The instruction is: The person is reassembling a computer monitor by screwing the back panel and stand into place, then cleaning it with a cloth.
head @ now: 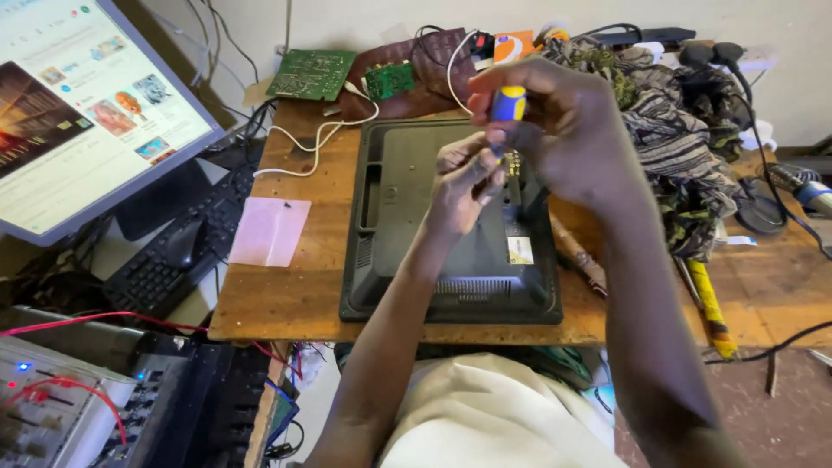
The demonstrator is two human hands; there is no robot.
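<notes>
- A lit monitor [78, 104] stood at far left, with a keyboard [173, 251] and mouse [184, 243] below it.
- A pink sheet [269, 230] lay on the wooden worktop [286, 299], green circuit boards [312, 74] behind.
- A dark monitor back [407, 217] lay face down at centre.
- The left hand [464, 186] pinched the shaft.
- The right hand [563, 130] closed round a yellow-and-blue screwdriver [507, 108], upright, tip down over the panel.
- Patterned cloth [676, 130] crowded the right.
</notes>
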